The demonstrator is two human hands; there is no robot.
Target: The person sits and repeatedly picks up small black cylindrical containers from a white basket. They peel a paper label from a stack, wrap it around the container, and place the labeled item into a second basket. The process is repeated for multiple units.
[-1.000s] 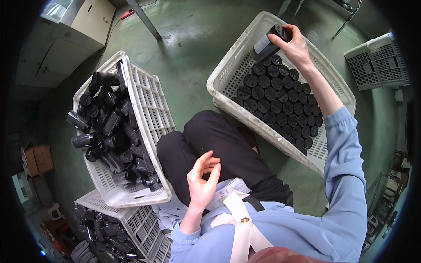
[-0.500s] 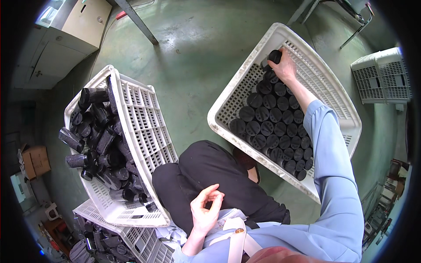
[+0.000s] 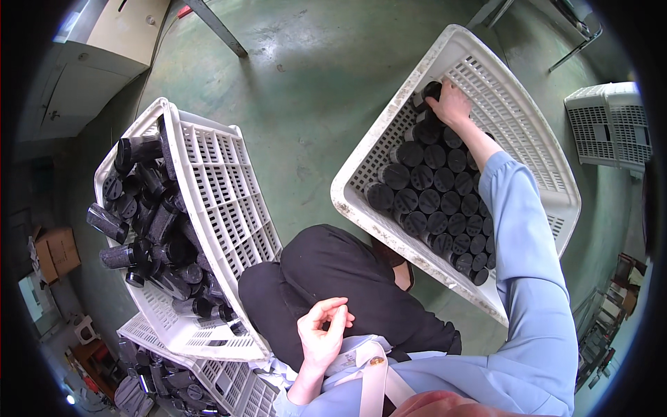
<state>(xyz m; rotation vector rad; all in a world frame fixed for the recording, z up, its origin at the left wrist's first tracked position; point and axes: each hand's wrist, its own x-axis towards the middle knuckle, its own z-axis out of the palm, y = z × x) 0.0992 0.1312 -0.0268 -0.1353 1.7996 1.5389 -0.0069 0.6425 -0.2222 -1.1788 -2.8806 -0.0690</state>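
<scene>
At the far end of the right-hand white crate [image 3: 351, 174], my right hand [image 3: 453, 104] grips a jar [image 3: 432, 90] with a black cap, just behind the packed rows. Similar black-capped jars [image 3: 431, 201] stand upright side by side in that crate, with their slotted caps facing up. My left hand [image 3: 322, 335] hovers over my lap, fingers loosely curled, holding nothing that I can see. The tilted white crate [image 3: 226, 194] on my left holds a jumbled heap of clear jars with dark contents and black caps [image 3: 163, 222].
Below the left crate is another white crate [image 3: 233, 386] with more dark jars. A stacked pair of white crates [image 3: 610, 125] stands at the far right. A metal leg [image 3: 221, 31] and a pale cabinet [image 3: 90, 87] are at the far left, and a cardboard box [image 3: 57, 254] lies beyond the left crate.
My right hand has lowered the jar slightly, deeper into the right crate beside the standing rows. My left hand stays over my lap. The view has shifted a little.
</scene>
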